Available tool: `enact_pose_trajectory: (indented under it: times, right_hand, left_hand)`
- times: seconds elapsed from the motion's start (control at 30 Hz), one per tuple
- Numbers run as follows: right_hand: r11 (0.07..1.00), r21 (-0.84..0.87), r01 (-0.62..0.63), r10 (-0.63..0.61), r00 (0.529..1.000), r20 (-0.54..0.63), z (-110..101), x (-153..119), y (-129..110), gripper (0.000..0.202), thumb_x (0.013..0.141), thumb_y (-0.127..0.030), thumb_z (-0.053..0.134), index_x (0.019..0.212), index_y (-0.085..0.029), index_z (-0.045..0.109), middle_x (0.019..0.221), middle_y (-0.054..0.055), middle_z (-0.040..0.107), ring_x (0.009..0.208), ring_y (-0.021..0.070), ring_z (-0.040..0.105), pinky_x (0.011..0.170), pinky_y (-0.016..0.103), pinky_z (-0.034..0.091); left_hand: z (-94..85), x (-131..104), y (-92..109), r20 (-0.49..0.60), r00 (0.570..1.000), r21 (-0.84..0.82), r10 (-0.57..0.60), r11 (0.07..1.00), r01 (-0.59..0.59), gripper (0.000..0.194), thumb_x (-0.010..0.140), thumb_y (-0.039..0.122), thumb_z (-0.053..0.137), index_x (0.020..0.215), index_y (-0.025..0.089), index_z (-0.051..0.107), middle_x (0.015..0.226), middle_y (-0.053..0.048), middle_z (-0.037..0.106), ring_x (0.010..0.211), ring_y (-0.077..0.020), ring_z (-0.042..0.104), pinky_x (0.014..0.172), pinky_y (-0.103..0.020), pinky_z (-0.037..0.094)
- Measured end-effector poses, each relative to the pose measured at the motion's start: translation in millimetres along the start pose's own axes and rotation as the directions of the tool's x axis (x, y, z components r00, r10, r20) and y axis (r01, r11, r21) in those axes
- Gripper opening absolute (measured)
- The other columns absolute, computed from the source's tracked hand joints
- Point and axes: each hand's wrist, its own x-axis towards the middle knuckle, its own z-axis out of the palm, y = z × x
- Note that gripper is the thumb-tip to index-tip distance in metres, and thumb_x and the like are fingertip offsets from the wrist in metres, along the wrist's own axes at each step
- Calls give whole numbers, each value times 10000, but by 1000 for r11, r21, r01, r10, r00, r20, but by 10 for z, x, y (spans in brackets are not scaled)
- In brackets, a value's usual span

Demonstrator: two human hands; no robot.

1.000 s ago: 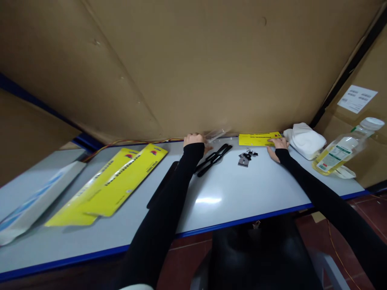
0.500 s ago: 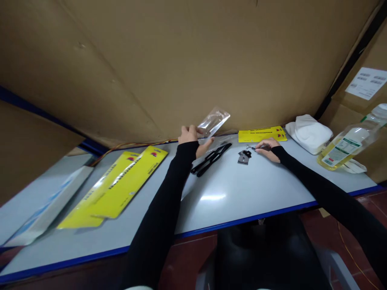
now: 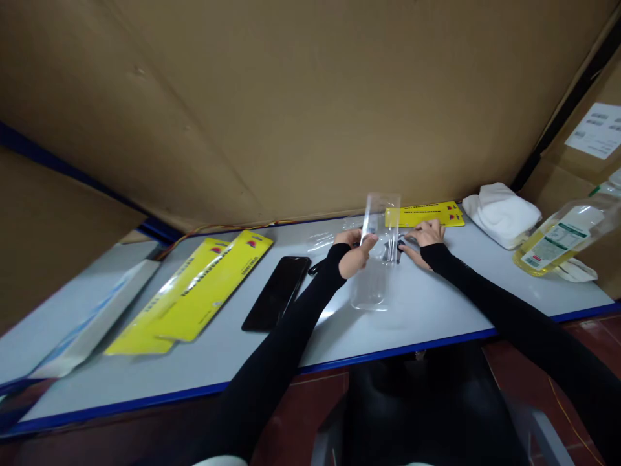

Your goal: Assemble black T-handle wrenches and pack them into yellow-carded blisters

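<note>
My left hand is closed on a clear plastic blister shell, holding it upright and slightly tilted above the table. Through the shell, small dark flat metal pieces show on the tabletop. My right hand is at these pieces, thumb and fingertips bent together over them; what is between the fingertips is too small to make out. Behind my left wrist, the end of a black handled tool sticks out, its remainder hidden. A black phone lies left of my left forearm.
Yellow printed cards lie at the left, and more yellow cards at the back. A white cloth and a bottle of yellow liquid stand right. Cardboard walls the back; a blue edge runs along the front.
My left hand has moved right and lowered the clear shell in front of the small metal pieces. My right hand has shifted slightly; the phone, hidden before, now shows beside my left arm.
</note>
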Motion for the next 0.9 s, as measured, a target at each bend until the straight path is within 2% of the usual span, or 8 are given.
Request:
enact_pose_trajectory:
  times: [0.13, 0.27, 0.4, 0.5, 0.57, 0.67, 0.77, 0.9]
  right_hand:
    - [998, 21, -52, 51, 998, 37, 92, 20, -48, 161, 868, -439, 836, 893, -280, 847, 1168, 127, 715, 1241, 442, 442, 988, 600, 368]
    - [993, 87, -79, 79, 997, 7, 128, 33, 51, 121, 862, -391, 819, 872, -276, 782, 1090, 91, 757, 1175, 395, 479, 955, 539, 370]
    - [987, 144, -70, 77, 996, -43, 118, 89, 177, 67, 884, -308, 740, 888, -257, 696, 983, 56, 786, 1097, 340, 581, 966, 497, 371]
    - [972, 190, -141, 153, 987, -47, 82, 148, 282, 107, 863, -310, 735, 889, -243, 656, 873, 16, 778, 868, 251, 664, 975, 475, 405]
    - [956, 239, -168, 188, 980, -65, 49, 172, 364, 130, 838, -315, 738, 879, -237, 642, 843, 3, 766, 745, 206, 663, 915, 427, 466]
    - [937, 287, -199, 239, 965, -109, -6, 183, 504, 137, 805, -306, 732, 870, -239, 632, 827, 10, 753, 676, 192, 649, 769, 363, 522]
    - [928, 280, -247, 294, 946, -138, -80, 193, 634, 140, 802, -312, 719, 875, -236, 628, 849, 39, 751, 653, 199, 639, 717, 369, 540]
    - [905, 307, -294, 365, 908, -205, -210, 213, 657, 123, 816, -294, 694, 876, -233, 606, 865, 76, 745, 631, 206, 626, 731, 405, 569]
  left_hand:
    - [50, -60, 78, 80, 990, -107, -112, 987, 120, 347, 833, 370, 805, 979, 195, 544, 910, -95, 778, 454, -187, 676, 345, -271, 447]
    - [-11, -40, 142, 115, 982, -115, -149, 980, 163, 423, 788, 326, 849, 1001, 206, 504, 944, -131, 810, 496, -231, 720, 375, -294, 510]
    - [-117, -20, 64, 223, 969, -19, -103, 994, 110, 357, 777, 347, 843, 933, 191, 562, 928, -150, 815, 468, -221, 702, 340, -260, 454]
    - [-91, -98, -56, 319, 946, 172, -58, 985, 3, 274, 806, 392, 809, 891, 185, 651, 917, -126, 811, 444, -199, 681, 330, -236, 386]
    - [-22, -176, -95, 332, 942, 344, 39, 925, -160, 236, 823, 417, 797, 850, 198, 712, 859, -87, 799, 450, -179, 664, 387, -257, 423]
    - [31, -237, -35, 292, 923, 577, 249, 725, -378, 228, 842, 452, 789, 789, 232, 759, 802, -59, 770, 539, -181, 650, 596, -327, 548]
    - [-114, -172, 86, 160, 931, 728, 329, 597, -337, 225, 897, 449, 716, 827, 242, 769, 869, -75, 767, 702, -230, 689, 769, -361, 571]
    - [-460, -6, 63, 48, 977, 867, 208, 476, -144, 241, 882, 455, 716, 924, 223, 766, 954, -108, 780, 963, -316, 731, 899, -398, 552]
